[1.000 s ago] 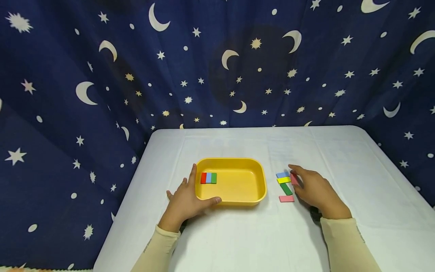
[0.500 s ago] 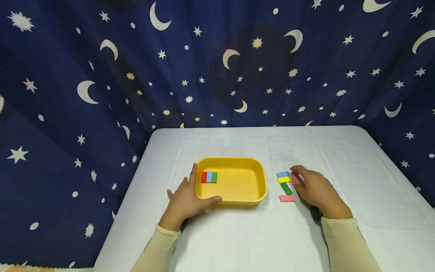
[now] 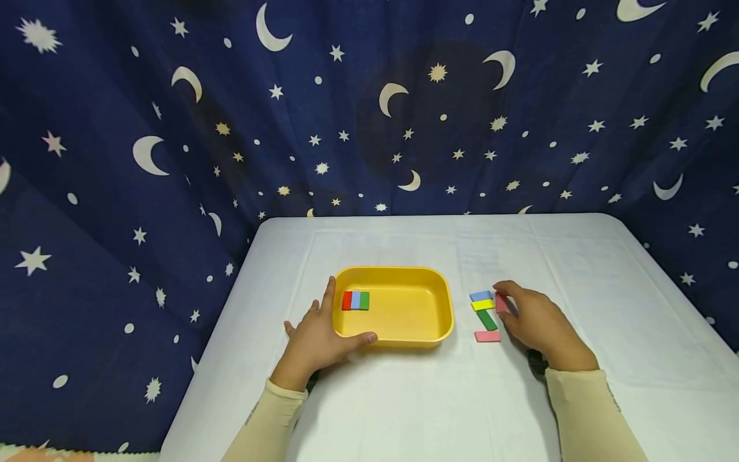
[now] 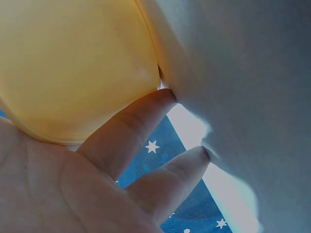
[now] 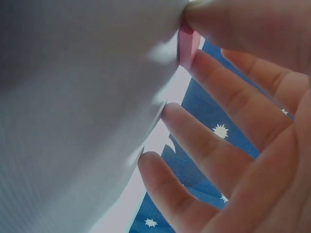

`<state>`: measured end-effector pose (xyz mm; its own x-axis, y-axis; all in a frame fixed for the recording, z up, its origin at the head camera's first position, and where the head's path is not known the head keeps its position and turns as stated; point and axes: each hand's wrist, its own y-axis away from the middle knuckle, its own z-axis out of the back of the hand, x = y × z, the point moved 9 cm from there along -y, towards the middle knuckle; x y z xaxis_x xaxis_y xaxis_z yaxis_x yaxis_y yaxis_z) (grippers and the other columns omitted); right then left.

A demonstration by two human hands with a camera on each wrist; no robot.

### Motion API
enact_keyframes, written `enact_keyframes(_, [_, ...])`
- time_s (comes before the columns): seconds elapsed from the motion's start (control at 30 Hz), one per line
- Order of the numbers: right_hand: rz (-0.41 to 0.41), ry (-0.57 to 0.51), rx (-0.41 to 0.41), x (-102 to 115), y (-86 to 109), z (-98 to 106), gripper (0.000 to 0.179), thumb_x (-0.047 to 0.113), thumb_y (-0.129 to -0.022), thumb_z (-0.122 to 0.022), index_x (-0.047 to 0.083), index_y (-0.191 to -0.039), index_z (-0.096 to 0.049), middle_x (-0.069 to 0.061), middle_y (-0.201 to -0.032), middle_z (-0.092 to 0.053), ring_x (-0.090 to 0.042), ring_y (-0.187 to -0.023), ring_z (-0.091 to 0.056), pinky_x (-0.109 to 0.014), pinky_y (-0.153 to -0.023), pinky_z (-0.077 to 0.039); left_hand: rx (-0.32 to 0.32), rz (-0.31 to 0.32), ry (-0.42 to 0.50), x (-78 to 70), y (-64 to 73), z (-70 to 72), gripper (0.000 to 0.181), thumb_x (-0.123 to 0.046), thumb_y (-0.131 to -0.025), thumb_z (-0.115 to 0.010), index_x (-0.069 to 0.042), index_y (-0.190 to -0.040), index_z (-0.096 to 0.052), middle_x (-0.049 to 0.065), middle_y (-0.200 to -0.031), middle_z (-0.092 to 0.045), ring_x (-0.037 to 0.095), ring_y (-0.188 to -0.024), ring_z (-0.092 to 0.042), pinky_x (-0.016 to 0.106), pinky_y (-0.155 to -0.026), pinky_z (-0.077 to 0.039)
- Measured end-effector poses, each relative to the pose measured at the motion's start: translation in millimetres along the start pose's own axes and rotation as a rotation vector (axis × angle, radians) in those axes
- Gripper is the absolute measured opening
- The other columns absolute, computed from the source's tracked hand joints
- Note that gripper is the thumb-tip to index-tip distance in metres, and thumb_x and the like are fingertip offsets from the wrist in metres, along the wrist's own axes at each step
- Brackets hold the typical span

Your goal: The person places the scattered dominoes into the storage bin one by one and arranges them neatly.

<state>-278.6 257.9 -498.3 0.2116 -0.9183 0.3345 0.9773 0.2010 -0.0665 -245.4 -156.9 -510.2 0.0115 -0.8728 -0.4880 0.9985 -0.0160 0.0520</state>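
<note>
My left hand (image 3: pixel 314 343) rests against the left front corner of a yellow tray (image 3: pixel 412 273). Its index finger lies along the left side, and its thumb is on the front rim. Inside the tray, a red tile (image 3: pixel 347 301), a light blue tile (image 3: pixel 355 301) and a green tile (image 3: pixel 364 301) stand side by side. To the right of the tray, my right hand (image 3: pixel 537 324) pinches a pink block (image 5: pixel 188 46) between thumb and finger, low at the cloth. The hand covers part of this block in the head view.
Beside the right hand lie a blue tile (image 3: pixel 481 296), a yellow tile (image 3: pixel 483 305), a slanted dark green tile (image 3: pixel 487 319) and another pink tile (image 3: pixel 487 337). A white cloth (image 3: pixel 416 410) covers the table. Behind it hangs a dark blue curtain (image 3: pixel 358 83) with moons and stars.
The right hand and its pink block have shifted slightly, away from the blue and yellow tiles. The left hand stays at the tray. The view has drifted slightly.
</note>
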Motion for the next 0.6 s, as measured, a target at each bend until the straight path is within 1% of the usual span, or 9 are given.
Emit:
enact_keyframes(0.13, [-0.003,-0.002,0.001,0.2,0.1,-0.2,0.057,0.014,-0.093,-0.078,0.008,-0.145,-0.055,-0.027,-0.133,-0.066,-0.046,-0.114,-0.066,-0.069,-0.097,-0.049,0.005,0.006,-0.001,-0.7,0.1,0.1,0.146,-0.105,-0.057,-0.060,-0.037,-0.171,0.001,0.017,-0.155,-0.052,0.037,-0.149,-0.042,0.092,-0.104,-0.009])
enact_keyframes(0.33, [-0.012,-0.013,0.012,0.1,-0.4,-1.6,0.057,0.012,-0.094,-0.077,0.007,-0.146,-0.056,-0.028,-0.139,-0.063,-0.049,-0.122,-0.061,-0.071,-0.101,-0.046,0.008,0.010,-0.007,-0.8,0.2,0.0,0.146,-0.104,-0.057,-0.061,-0.036,-0.171,0.001,0.017,-0.155,-0.052,0.037,-0.149,-0.043,0.091,-0.104,-0.010])
enact_keyframes(0.6, [-0.022,-0.009,0.013,-0.1,-0.7,-1.3,0.058,0.013,-0.094,-0.078,0.007,-0.146,-0.055,-0.028,-0.140,-0.062,-0.050,-0.124,-0.060,-0.071,-0.102,-0.045,0.003,0.007,-0.007,0.0,-0.5,-0.5,0.146,-0.103,-0.058,-0.063,-0.036,-0.171,0.002,0.017,-0.155,-0.053,0.036,-0.149,-0.043,0.092,-0.103,-0.010])
